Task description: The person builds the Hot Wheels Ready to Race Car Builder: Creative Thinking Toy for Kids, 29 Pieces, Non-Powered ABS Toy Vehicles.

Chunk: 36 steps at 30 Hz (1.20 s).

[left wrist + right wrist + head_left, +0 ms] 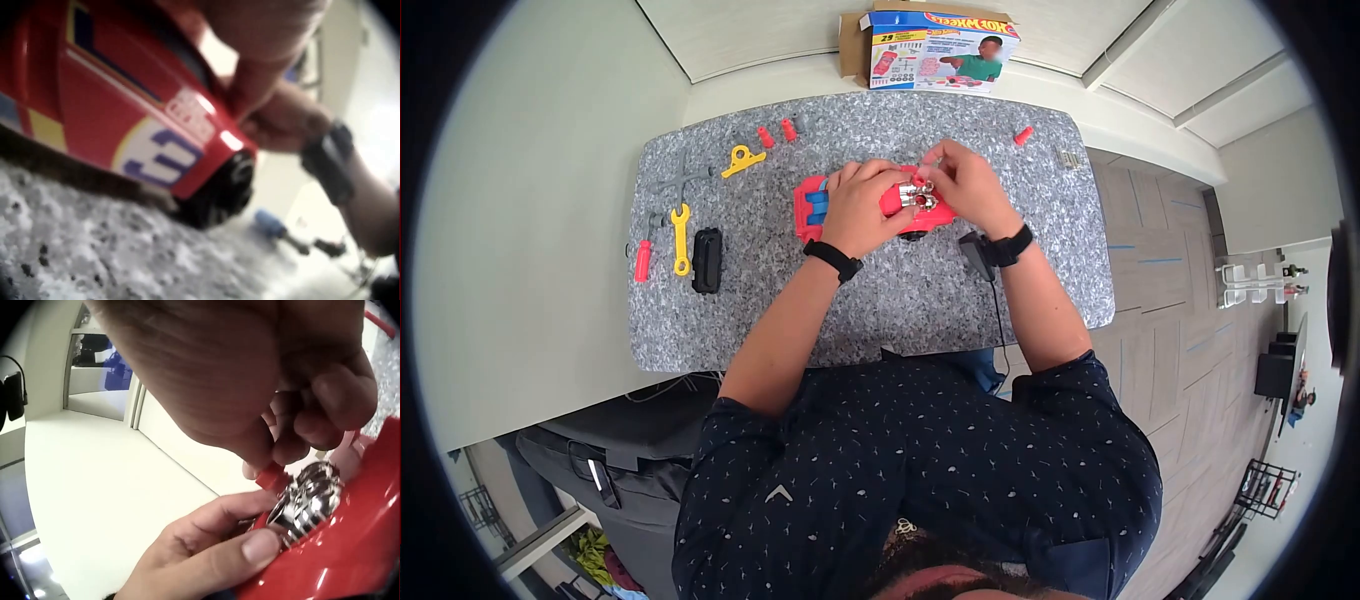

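A red toy car [803, 190] with blue parts at one end lies on the speckled grey table. Over its top lies my left hand [860, 210], gripping the body, its thumb and fingers beside a chrome toy engine [312, 500] set in the car. My right hand [972, 190] reaches down from the other side. Between its thumb and fingertips it pinches a small red plastic screw [270, 477], right at the engine's edge. Most of the screw is hidden by the fingers. The car's side [125, 106] with stickers and a black wheel [225, 190] show in the left wrist view.
On the table's left are a yellow wrench [680, 240], a black plastic part [707, 262], a red-handled tool [643, 260], a grey cross-shaped tool [685, 180] and a yellow piece [743, 160]. Another red screw [1023, 135] lies far right. A toy box [940, 50] stands behind.
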### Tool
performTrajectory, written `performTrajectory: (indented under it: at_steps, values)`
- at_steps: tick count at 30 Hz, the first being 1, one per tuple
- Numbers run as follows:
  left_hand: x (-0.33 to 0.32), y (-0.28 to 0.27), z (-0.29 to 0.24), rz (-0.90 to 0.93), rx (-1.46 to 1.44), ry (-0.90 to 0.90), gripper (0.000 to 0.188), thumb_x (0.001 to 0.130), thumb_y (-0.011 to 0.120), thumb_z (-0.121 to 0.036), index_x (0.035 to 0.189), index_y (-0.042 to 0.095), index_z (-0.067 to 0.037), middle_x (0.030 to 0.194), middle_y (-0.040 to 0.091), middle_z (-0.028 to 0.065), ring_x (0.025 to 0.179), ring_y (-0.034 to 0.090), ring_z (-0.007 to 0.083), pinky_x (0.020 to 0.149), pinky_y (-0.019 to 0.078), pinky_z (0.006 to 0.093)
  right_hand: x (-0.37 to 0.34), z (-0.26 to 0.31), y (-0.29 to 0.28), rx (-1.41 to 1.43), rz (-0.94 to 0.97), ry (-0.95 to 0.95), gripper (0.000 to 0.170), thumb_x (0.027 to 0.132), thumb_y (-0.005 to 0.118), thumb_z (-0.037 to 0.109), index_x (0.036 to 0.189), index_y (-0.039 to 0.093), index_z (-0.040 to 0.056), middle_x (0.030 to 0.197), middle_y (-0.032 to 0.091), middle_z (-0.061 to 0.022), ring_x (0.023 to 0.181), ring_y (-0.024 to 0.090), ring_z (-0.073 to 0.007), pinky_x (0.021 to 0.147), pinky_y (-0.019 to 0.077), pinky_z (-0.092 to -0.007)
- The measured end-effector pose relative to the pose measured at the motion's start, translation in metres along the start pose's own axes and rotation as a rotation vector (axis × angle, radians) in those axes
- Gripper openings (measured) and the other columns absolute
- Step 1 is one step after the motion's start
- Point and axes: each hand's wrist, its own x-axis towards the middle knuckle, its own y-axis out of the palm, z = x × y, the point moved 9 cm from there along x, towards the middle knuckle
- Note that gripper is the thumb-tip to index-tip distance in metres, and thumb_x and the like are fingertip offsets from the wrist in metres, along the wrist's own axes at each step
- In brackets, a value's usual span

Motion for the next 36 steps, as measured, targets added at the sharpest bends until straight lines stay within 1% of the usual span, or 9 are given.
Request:
performTrajectory:
  at_steps: [4, 7, 10, 13, 17, 20, 23, 30, 36]
  values:
    - [0.000, 0.001, 0.001, 0.008, -0.001, -0.002, 0.043, 0.086, 0.092, -0.036, 0.123, 0.081, -0.018, 0.133, 0.073, -0.0013, 0.118, 0.061, 0.0280, 0.106, 0.0419, 0.0463, -0.023, -0.015, -0.057, -0.110, -0.044, 0.069, 0.023, 0.106, 0.079, 0.025, 0.109, 0.075, 0.0023, 0.082, 0.074, -0.0100, 0.076, 0.072, -0.0199, 0.071, 0.0563, -0.0367]
    - [-0.001, 0.000, 0.001, -0.006, -0.001, 0.005, 0.043, 0.086, 0.092, -0.036, 0.123, 0.081, -0.017, 0.134, 0.073, -0.0012, 0.117, 0.062, 0.0280, 0.106, 0.0421, 0.0464, -0.062, -0.051, -0.113, -0.511, -0.137, 0.339, 0.043, 0.098, 0.086, 0.041, 0.106, 0.076, -0.0005, 0.088, 0.078, -0.0223, 0.088, 0.079, -0.0411, 0.078, 0.0603, -0.0483]
    - [0.000, 0.001, 0.002, -0.001, -0.008, 0.003, 0.044, 0.086, 0.092, -0.036, 0.123, 0.081, -0.017, 0.135, 0.073, -0.0010, 0.117, 0.062, 0.0283, 0.106, 0.0425, 0.0465, -0.103, -0.082, -0.125, -0.692, -0.081, 0.531, 0.059, 0.090, 0.091, 0.052, 0.106, 0.073, -0.0013, 0.091, 0.079, -0.0235, 0.091, 0.079, -0.0456, 0.080, 0.0607, -0.0516]
    - [0.002, 0.005, 0.006, 0.055, -0.041, -0.041, 0.046, 0.084, 0.092, -0.038, 0.125, 0.081, -0.018, 0.133, 0.073, -0.0008, 0.123, 0.060, 0.0288, 0.108, 0.0396, 0.0483, -0.128, -0.108, -0.101, -0.639, 0.043, 0.541, 0.065, 0.085, 0.094, 0.054, 0.109, 0.069, -0.0015, 0.092, 0.079, -0.0232, 0.090, 0.078, -0.0468, 0.080, 0.0610, -0.0535]
    - [0.016, 0.001, 0.001, 0.148, -0.007, -0.092, 0.057, 0.081, 0.096, -0.044, 0.127, 0.081, -0.014, 0.131, 0.074, 0.0039, 0.127, 0.062, 0.0327, 0.110, 0.0408, 0.0496, -0.135, -0.107, -0.086, -0.386, 0.126, 0.753, 0.056, 0.089, 0.096, 0.033, 0.122, 0.067, -0.0023, 0.091, 0.079, -0.0170, 0.090, 0.082, -0.0298, 0.072, 0.0629, -0.0407]
    - [0.033, 0.003, 0.004, 0.063, -0.136, -0.045, 0.062, 0.080, 0.102, -0.035, 0.131, 0.078, -0.010, 0.130, 0.076, 0.0106, 0.124, 0.071, 0.0314, 0.109, 0.0536, 0.0474, -0.102, -0.066, -0.082, 0.011, -0.004, 0.508, 0.041, 0.097, 0.088, 0.012, 0.129, 0.067, -0.0011, 0.099, 0.079, -0.0138, 0.093, 0.080, -0.0180, 0.071, 0.0635, -0.0318]
    - [0.037, 0.016, 0.012, 0.066, -0.552, -0.189, 0.059, 0.081, 0.103, -0.022, 0.130, 0.077, -0.005, 0.126, 0.079, 0.0123, 0.119, 0.076, 0.0259, 0.107, 0.0599, 0.0432, -0.064, -0.011, -0.084, 0.443, -0.316, 0.092, 0.033, 0.102, 0.078, -0.001, 0.133, 0.067, 0.0016, 0.109, 0.079, -0.0127, 0.097, 0.078, -0.0147, 0.076, 0.0656, -0.0298]
    - [0.033, 0.026, 0.013, 0.113, -0.673, -0.150, 0.044, 0.085, 0.098, -0.010, 0.122, 0.075, -0.001, 0.117, 0.083, 0.0091, 0.110, 0.079, 0.0182, 0.103, 0.0617, 0.0365, -0.008, 0.061, -0.051, 0.152, -0.182, -0.143, 0.038, 0.100, 0.080, 0.001, 0.136, 0.070, 0.0047, 0.117, 0.078, -0.0136, 0.101, 0.079, -0.0232, 0.086, 0.0686, -0.0363]
    - [0.034, 0.019, 0.011, 0.093, -0.568, -0.167, 0.039, 0.086, 0.097, -0.011, 0.117, 0.075, -0.001, 0.110, 0.085, 0.0105, 0.106, 0.082, 0.0198, 0.097, 0.0637, 0.0356, -0.004, 0.088, -0.042, 0.008, -0.105, -0.255, 0.037, 0.098, 0.083, 0.002, 0.134, 0.073, 0.0030, 0.121, 0.080, -0.0112, 0.106, 0.080, -0.0205, 0.090, 0.0681, -0.0351]
